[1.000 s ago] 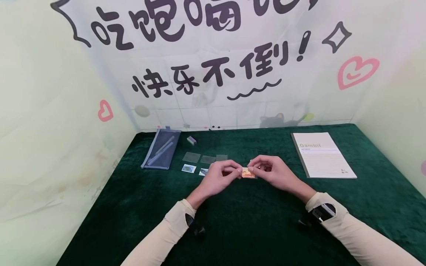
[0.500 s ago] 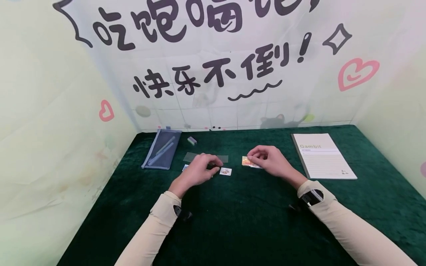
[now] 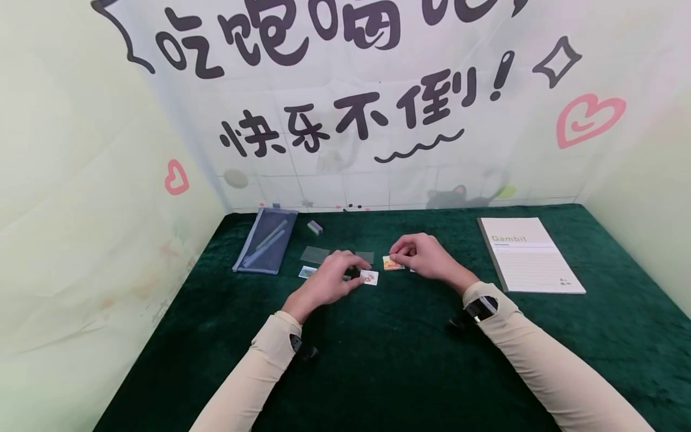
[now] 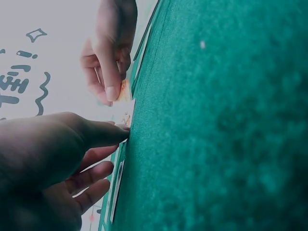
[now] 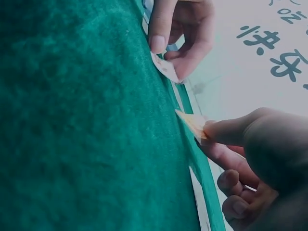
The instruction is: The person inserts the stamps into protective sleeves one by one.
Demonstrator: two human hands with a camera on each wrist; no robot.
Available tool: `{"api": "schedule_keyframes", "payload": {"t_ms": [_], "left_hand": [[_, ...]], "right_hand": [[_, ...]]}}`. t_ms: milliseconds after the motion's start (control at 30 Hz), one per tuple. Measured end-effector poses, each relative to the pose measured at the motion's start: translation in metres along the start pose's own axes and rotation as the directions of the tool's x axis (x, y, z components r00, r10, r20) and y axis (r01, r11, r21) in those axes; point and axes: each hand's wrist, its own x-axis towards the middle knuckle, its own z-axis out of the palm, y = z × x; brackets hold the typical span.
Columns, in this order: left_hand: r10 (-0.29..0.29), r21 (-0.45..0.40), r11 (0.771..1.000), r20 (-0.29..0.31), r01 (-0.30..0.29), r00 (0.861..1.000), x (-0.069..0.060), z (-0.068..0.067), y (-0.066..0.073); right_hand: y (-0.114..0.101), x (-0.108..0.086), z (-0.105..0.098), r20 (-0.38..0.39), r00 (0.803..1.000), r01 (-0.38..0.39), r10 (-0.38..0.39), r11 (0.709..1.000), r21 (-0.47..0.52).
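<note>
The left hand [image 3: 330, 279] holds the white card [image 3: 370, 278] by its left edge; the right hand [image 3: 423, 255] pinches the orange card [image 3: 392, 263], just beside it. A blue card [image 3: 307, 272] lies partly hidden left of the left hand, with a clear sheet [image 3: 314, 255] behind it. Farther back on the green counter [image 3: 345, 378] sit an eraser [image 3: 315, 227] and, to its left, a pouch [image 3: 272, 252] with pens [image 3: 270, 236] showing through. A notepad [image 3: 531, 255] lies at the right, below a lettered wall [image 3: 345, 174].
</note>
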Motion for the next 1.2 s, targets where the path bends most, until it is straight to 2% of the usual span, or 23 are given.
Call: {"api": "schedule_keyframes", "payload": {"t_ms": [300,600,800,933,1200], "left_hand": [[0.009,-0.107,0.994,-0.026,-0.012,1.0,0.002,0.0,-0.001],[-0.027,-0.178,0.984,-0.05,0.018,0.998,0.003,0.0,-0.005],[-0.045,-0.198,0.979,-0.038,0.037,0.998,0.002,-0.002,-0.009],[-0.048,-0.189,0.981,-0.029,0.042,0.998,0.002,-0.003,-0.011],[-0.054,-0.21,0.977,-0.027,0.047,0.998,0.003,-0.006,-0.009]], "right_hand": [[0.001,0.003,0.002,0.013,0.999,0.043,-0.041,0.982,-0.183],[0.002,0.008,-0.002,0.067,0.994,0.099,-0.087,0.976,-0.194],[-0.01,0.019,0.003,0.062,0.992,0.116,-0.109,0.986,-0.122],[-0.02,0.028,0.012,0.082,0.992,0.101,-0.093,0.99,-0.101],[-0.029,0.045,0.03,0.109,0.994,0.018,-0.001,0.989,-0.15]]}}
